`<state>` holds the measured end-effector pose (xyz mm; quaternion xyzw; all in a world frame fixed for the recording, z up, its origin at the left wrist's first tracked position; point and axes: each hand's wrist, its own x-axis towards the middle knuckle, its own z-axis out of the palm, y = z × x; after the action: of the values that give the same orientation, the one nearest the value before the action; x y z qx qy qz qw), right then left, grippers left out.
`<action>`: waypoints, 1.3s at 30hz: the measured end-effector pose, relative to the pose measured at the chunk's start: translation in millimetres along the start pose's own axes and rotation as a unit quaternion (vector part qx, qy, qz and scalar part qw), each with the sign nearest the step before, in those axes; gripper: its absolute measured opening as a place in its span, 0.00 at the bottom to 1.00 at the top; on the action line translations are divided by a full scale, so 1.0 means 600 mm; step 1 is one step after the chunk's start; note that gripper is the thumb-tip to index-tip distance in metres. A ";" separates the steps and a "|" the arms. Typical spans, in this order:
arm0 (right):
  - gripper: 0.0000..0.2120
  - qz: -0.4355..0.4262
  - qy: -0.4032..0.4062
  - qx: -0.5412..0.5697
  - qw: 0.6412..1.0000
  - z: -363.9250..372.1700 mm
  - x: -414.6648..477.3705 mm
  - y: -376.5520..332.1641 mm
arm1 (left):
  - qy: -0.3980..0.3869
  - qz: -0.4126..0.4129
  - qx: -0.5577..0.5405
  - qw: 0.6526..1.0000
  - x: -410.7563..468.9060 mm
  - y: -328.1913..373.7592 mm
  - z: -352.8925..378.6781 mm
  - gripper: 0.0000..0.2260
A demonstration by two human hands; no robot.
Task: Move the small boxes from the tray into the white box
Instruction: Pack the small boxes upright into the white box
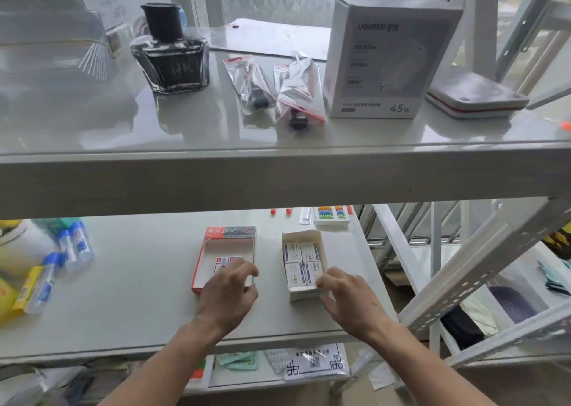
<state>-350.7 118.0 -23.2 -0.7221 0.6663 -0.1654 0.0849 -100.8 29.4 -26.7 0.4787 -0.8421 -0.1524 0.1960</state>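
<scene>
A red-edged tray (202,258) lies on the middle shelf with small boxes (223,262) at its near end. My left hand (230,294) rests over that near end, fingers curled around the small boxes there; the grip itself is hidden. To the right stands the white box (304,294), open on top, with several small white-and-blue boxes (301,262) packed inside. My right hand (346,297) sits at the white box's near right corner, fingertips touching its edge and the nearest small box.
Glue bottles (75,246) and yellow packs (27,288) lie at the shelf's left. A case of coloured bits (332,217) sits behind the white box. The upper shelf (278,176) overhangs, carrying an ink bottle (171,56), plastic bags (296,93) and a charger box (389,62).
</scene>
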 end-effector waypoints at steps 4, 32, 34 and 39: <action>0.02 0.020 0.028 -0.039 0.999 0.012 -0.002 -0.010 | 0.016 -0.031 0.108 0.994 -0.024 -0.093 -0.021 0.13; 0.04 0.084 0.078 -0.063 0.991 0.041 0.025 -0.052 | 0.027 -0.002 0.128 0.991 -0.067 -0.136 -0.022 0.04; 0.04 0.082 0.084 -0.063 0.991 0.039 0.025 -0.053 | 0.027 0.000 0.130 0.991 -0.067 -0.137 -0.023 0.04; 0.04 0.086 0.077 -0.062 0.991 0.040 0.026 -0.053 | 0.028 0.006 0.134 0.991 -0.068 -0.142 -0.022 0.04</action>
<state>-312.0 103.4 -32.5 -0.6512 0.7394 -0.1711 0.0021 -12.0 22.0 -60.5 0.4997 -0.8519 -0.0236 0.1548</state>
